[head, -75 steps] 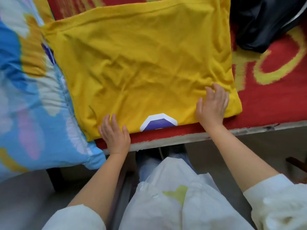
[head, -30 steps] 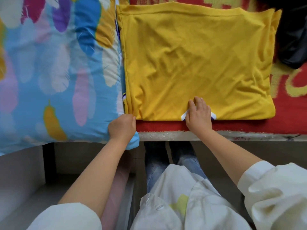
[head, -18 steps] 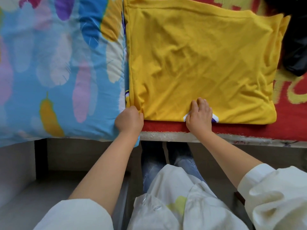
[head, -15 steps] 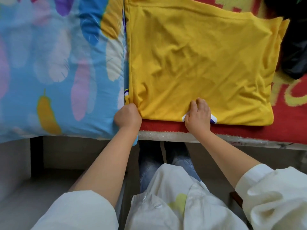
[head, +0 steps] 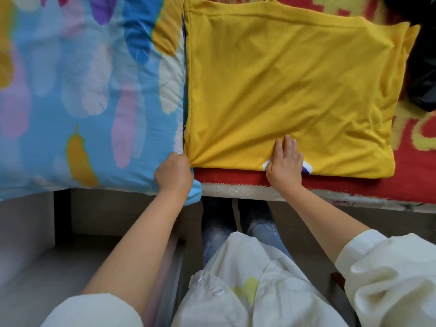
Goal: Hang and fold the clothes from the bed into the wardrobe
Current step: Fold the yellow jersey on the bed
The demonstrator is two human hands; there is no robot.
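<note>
Yellow shirt (head: 295, 86) flat on bed (head: 236, 190)

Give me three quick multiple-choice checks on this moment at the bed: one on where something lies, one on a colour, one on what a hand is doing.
1. What lies directly left of the yellow shirt?
A. a black garment
B. a feather-print pillow
C. a bare floor

2. What colour is the bed cover under the shirt?
A. red with yellow pattern
B. plain white
C. green

3. What is the left hand doing?
A. lying flat on the pillow
B. hanging free of the bed
C. gripping the shirt's near left corner

Answers:
1 B: the feather-print pillow butts against the shirt's left edge.
2 A: the bed cover shows red and yellow beside the shirt.
3 C: its fingers curl at that corner, while the right hand presses flat on the near hem.
</note>
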